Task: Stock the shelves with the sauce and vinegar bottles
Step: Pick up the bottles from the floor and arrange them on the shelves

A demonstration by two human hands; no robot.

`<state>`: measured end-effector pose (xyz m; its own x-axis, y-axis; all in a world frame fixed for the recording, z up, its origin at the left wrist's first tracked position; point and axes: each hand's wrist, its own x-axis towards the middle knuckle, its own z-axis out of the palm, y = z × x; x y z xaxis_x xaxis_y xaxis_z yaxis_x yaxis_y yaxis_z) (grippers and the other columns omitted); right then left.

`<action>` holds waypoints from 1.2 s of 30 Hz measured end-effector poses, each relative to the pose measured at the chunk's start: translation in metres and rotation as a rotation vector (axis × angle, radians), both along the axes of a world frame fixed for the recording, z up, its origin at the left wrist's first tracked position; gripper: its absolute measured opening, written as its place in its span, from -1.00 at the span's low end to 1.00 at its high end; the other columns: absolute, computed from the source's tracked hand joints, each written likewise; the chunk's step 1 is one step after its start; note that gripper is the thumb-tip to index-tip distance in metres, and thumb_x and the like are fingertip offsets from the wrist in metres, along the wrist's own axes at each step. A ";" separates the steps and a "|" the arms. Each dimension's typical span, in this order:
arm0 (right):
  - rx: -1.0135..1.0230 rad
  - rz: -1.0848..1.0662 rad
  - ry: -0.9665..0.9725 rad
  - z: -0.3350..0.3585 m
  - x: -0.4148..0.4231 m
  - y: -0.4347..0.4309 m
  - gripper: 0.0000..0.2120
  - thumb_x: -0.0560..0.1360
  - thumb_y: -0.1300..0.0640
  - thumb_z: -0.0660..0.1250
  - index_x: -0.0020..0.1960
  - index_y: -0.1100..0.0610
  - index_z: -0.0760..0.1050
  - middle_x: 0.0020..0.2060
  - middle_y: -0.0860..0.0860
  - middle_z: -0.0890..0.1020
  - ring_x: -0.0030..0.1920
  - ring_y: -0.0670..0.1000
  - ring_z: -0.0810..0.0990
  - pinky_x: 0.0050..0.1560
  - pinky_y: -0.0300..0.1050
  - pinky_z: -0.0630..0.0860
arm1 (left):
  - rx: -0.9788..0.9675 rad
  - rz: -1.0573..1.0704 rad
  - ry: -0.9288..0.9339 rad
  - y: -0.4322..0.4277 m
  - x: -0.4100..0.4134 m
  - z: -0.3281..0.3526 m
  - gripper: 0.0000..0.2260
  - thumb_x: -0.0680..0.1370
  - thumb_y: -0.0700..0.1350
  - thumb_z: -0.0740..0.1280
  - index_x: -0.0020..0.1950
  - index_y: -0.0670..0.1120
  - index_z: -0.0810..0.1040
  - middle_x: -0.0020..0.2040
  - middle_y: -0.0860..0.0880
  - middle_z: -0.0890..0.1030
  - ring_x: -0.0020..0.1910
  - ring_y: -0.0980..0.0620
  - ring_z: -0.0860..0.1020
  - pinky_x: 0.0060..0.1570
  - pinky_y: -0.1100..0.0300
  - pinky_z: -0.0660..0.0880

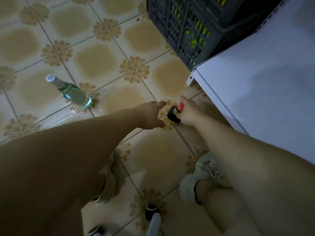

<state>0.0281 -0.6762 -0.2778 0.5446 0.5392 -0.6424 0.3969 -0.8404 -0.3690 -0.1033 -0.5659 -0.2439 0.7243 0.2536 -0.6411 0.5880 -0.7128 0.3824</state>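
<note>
A dark sauce bottle (173,114) with a red cap stands on the tiled floor beside the white shelf (259,86). My right hand (190,113) grips it by the neck, thumb pointing away from me. My left hand (150,115) reaches toward the same bottle from the left with its fingers stretched out, just short of touching it. A clear vinegar bottle (73,93) with a white cap stands alone on the floor to the far left. Another dark bottle (152,213) with a white cap stands close to my feet at the bottom.
A dark grey slatted crate (180,34) with yellow-green items inside sits at the top, against the shelf's corner. My feet in light shoes (201,178) are below my arms. A further bottle top (95,232) shows at the bottom edge.
</note>
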 end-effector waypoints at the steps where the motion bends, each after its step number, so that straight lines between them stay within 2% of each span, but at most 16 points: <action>1: -0.021 0.030 -0.008 -0.006 -0.001 0.003 -0.35 0.54 0.16 0.29 0.54 -0.01 0.08 0.49 0.12 0.19 0.40 0.21 0.30 0.30 0.02 0.36 | -0.004 -0.003 0.011 0.002 0.003 -0.006 -0.24 0.49 0.13 0.34 0.54 0.03 -0.02 0.50 -0.12 0.20 0.40 -0.15 0.30 0.28 0.02 0.31; 5: 0.010 0.212 -0.248 -0.010 -0.006 0.004 -0.60 0.55 0.21 0.22 0.38 0.07 0.33 0.21 0.17 0.50 0.17 0.20 0.48 0.05 -0.03 0.42 | 0.023 0.005 0.058 0.009 0.001 -0.018 -0.27 0.50 0.14 0.33 0.54 0.01 0.02 0.48 -0.14 0.23 0.39 -0.17 0.30 0.28 0.01 0.31; 11: 0.203 0.255 -0.253 0.020 -0.020 -0.007 -0.64 0.60 0.19 0.16 0.37 0.03 0.31 0.27 0.10 0.41 0.14 0.20 0.48 0.02 -0.02 0.43 | 0.046 0.022 0.047 0.014 -0.011 -0.015 -0.32 0.50 -0.05 0.38 0.52 -0.04 0.10 0.45 -0.15 0.28 0.35 -0.17 0.34 0.22 0.05 0.35; 13: 0.333 0.214 -0.287 0.041 -0.030 -0.011 -0.66 0.63 0.12 0.12 0.40 0.04 0.28 0.31 0.09 0.38 0.13 0.20 0.49 -0.06 -0.07 0.37 | 0.044 0.061 0.015 0.011 -0.016 -0.009 -0.26 0.48 -0.06 0.42 0.53 -0.04 0.07 0.46 -0.15 0.26 0.36 -0.18 0.34 0.22 0.04 0.36; 15: 0.448 0.149 -0.349 0.065 -0.041 -0.016 -0.67 0.64 0.06 0.10 0.40 0.04 0.28 0.31 0.07 0.38 0.11 0.16 0.50 -0.12 -0.13 0.25 | -0.004 0.110 -0.040 0.004 -0.022 -0.001 -0.12 0.42 -0.04 0.47 0.54 -0.02 -0.04 0.50 -0.16 0.18 0.41 -0.19 0.27 0.27 0.05 0.31; 18: 0.729 0.019 -0.388 0.111 -0.056 -0.019 -0.66 0.62 0.07 0.13 0.36 0.12 0.36 0.25 0.10 0.43 0.11 0.07 0.47 -0.12 -0.24 0.23 | -0.122 0.214 -0.244 -0.011 -0.031 0.024 0.09 0.32 -0.07 0.55 0.53 0.04 -0.24 0.53 -0.12 0.06 0.45 -0.13 0.20 0.29 0.16 0.22; 20: 0.910 -0.139 -0.378 0.146 -0.059 -0.021 -0.66 0.59 0.11 0.16 0.34 0.16 0.40 0.22 0.13 0.46 0.15 0.00 0.43 -0.02 -0.34 0.23 | -0.176 0.316 -0.459 -0.018 -0.032 0.051 0.10 0.28 -0.14 0.57 0.53 0.07 -0.17 0.50 -0.10 0.16 0.41 -0.10 0.29 0.27 0.23 0.22; 22: 0.993 -0.299 -0.354 0.182 -0.057 -0.023 -0.65 0.60 0.09 0.16 0.37 0.13 0.38 0.26 0.09 0.47 0.22 -0.03 0.43 0.10 -0.37 0.25 | -0.232 0.377 -0.639 -0.025 -0.033 0.086 0.03 0.25 -0.17 0.57 0.50 0.11 -0.04 0.40 -0.07 0.32 0.31 -0.08 0.42 0.25 0.09 0.39; 24: 1.073 -0.425 -0.310 0.220 -0.055 -0.028 -0.57 0.60 0.01 0.16 0.44 0.11 0.29 0.26 0.04 0.49 0.24 -0.03 0.46 0.19 -0.24 0.35 | -0.295 0.404 -0.748 -0.033 -0.036 0.126 -0.13 0.24 -0.14 0.55 0.41 0.13 0.14 0.23 -0.04 0.46 0.06 -0.08 0.58 -0.07 -0.02 0.56; 26: 1.137 -0.473 -0.270 0.254 -0.059 -0.035 -0.40 0.55 -0.10 0.23 0.51 0.05 0.14 0.11 -0.06 0.54 0.12 -0.09 0.52 0.10 -0.23 0.43 | -0.386 0.445 -0.867 -0.045 -0.039 0.164 -0.33 0.27 -0.14 0.54 0.27 0.08 0.29 0.04 -0.05 0.56 -0.23 0.03 0.62 -0.38 0.12 0.53; 27: 1.131 -0.448 -0.254 0.268 -0.065 -0.040 -0.31 0.50 -0.15 0.28 0.51 -0.01 0.08 0.04 -0.11 0.54 0.04 -0.14 0.54 0.01 -0.27 0.44 | -0.389 0.459 -0.929 -0.053 -0.041 0.182 -0.39 0.28 -0.15 0.53 0.22 0.07 0.32 -0.04 0.00 0.58 -0.30 0.14 0.60 -0.42 0.24 0.50; 29: 1.068 -0.351 -0.219 0.291 -0.080 -0.052 -0.25 0.40 -0.19 0.37 0.47 -0.13 0.09 0.00 -0.21 0.52 -0.04 -0.22 0.52 -0.11 -0.32 0.43 | -0.362 0.437 -1.029 -0.071 -0.043 0.218 -0.44 0.31 -0.14 0.52 0.21 0.05 0.33 -0.15 0.14 0.59 -0.28 0.30 0.57 -0.41 0.41 0.47; 31: 1.060 -0.357 -0.232 0.313 -0.085 -0.062 -0.40 0.40 -0.10 0.40 0.37 -0.12 0.23 -0.06 -0.23 0.53 -0.11 -0.26 0.52 -0.20 -0.30 0.41 | -0.389 0.403 -1.067 -0.085 -0.046 0.246 -0.39 0.33 -0.11 0.51 0.29 0.04 0.30 -0.14 0.19 0.59 -0.23 0.34 0.56 -0.36 0.46 0.47; 34: 1.208 -0.421 -0.254 0.370 -0.088 -0.094 -0.70 0.43 0.02 0.37 0.13 -0.09 0.41 -0.12 -0.11 0.59 -0.15 -0.14 0.59 -0.15 -0.16 0.50 | -0.433 0.284 -1.085 -0.106 -0.059 0.297 -0.26 0.35 -0.12 0.52 0.42 0.10 0.23 0.06 0.21 0.46 -0.10 0.42 0.51 -0.22 0.50 0.46; 36: 1.282 -0.429 -0.255 0.406 -0.090 -0.119 -0.80 0.40 0.03 0.35 0.01 -0.10 0.44 -0.13 -0.05 0.61 -0.16 -0.08 0.61 -0.13 -0.08 0.54 | -0.537 0.179 -1.071 -0.119 -0.064 0.328 -0.27 0.38 -0.21 0.49 0.40 0.21 0.22 0.10 0.11 0.47 -0.09 0.34 0.55 -0.20 0.44 0.49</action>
<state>-0.0622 -0.7952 0.1287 0.8442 0.4339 0.3147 0.3681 -0.0426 -0.9288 -0.1675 -0.6850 0.0840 0.9343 0.2900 0.2071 -0.1333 -0.2545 0.9578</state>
